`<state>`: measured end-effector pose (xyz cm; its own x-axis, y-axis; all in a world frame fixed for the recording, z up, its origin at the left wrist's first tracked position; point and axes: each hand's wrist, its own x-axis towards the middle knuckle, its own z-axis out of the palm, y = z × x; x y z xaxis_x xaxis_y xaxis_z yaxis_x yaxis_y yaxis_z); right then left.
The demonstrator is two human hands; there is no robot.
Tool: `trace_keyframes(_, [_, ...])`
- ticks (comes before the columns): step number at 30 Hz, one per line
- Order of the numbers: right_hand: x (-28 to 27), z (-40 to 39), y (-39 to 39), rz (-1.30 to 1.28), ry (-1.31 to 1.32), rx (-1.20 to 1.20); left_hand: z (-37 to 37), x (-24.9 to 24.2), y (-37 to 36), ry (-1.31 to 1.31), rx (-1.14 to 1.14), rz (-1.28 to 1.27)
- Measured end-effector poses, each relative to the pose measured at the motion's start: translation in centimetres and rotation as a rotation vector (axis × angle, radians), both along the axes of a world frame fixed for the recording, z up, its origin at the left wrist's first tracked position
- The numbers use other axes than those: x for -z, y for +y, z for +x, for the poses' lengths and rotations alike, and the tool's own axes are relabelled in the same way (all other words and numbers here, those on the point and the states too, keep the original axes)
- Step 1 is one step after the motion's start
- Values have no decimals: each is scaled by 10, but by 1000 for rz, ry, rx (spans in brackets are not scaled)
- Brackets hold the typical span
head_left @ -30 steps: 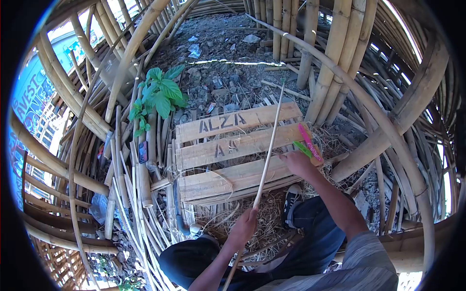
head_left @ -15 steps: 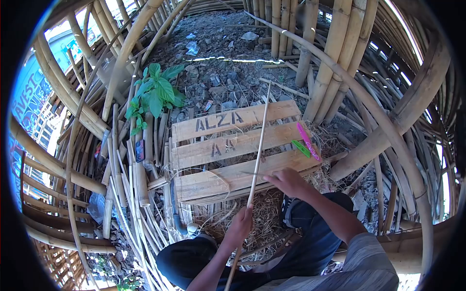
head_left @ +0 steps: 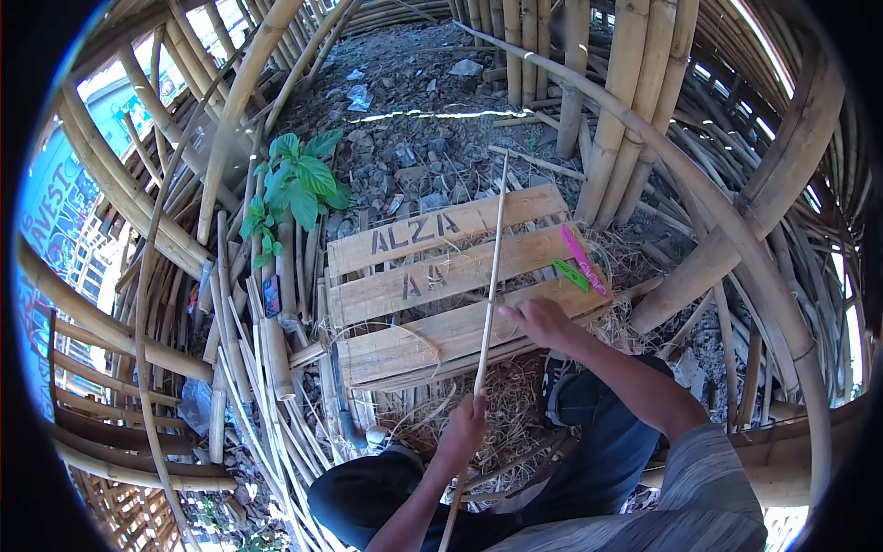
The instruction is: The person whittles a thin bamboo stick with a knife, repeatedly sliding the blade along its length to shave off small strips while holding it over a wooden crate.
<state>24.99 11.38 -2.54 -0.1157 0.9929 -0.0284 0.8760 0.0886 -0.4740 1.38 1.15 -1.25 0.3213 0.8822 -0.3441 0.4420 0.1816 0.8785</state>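
Strip: one pale bamboo strip is being held slanting across the crate, its tip being extended past the far edge.
Left hand: fingers of the left hand are being clenched around the strip, below the near edge.
Right hand: fingers of the right hand are being kept curled beside the strip; whether anything is being grasped cannot be told.
Change: the right hand is being seen away from the right-end items, unlike at first.
Right edge: one green item and one pink item are being supported.
Room: three slats are being left bare leftward.
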Motion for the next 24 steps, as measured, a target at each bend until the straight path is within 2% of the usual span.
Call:
trace_keyframes(1, [2, -8, -8, 6, 2, -3, -2, 6, 1, 2, -3, 6])
trace_keyframes(3, [6, -21, -21, 266, 51, -144, -7, 11, 3, 2, 8, -18])
trace_keyframes(4, [6, -21, -16, 266, 52, -154, -6, 5, 4, 1, -2, -18])
trace_keyframes(6, [5, -12, -7, 244, 17, -17, -5, -13, -2, 129, 65, 9])
trace_keyframes(7, [-5, -1, 5, 88, -83, 119, -4, -9, -8, 165, 73, 139])
trace_keyframes(8, [-7, 4, 5, 98, -86, 125, -1, -10, -10, 161, 78, 149])
trace_keyframes(10, [-7, 11, 9, 185, -151, 104, 0, -18, -11, 91, 80, 204])
trace_keyframes(12, [1, -3, -2, 146, -75, 82, -2, -15, -7, 90, 69, 140])
trace_keyframes(14, [8, -22, -17, 150, 13, -161, -8, -15, -3, 40, 65, -34])
trace_keyframes(17, [-5, -25, -19, 264, 41, -299, -12, -5, -5, 100, 82, 112])
trace_keyframes(24, [12, -8, 3, 440, 19, -201, -3, -22, -2, 246, 82, 147])
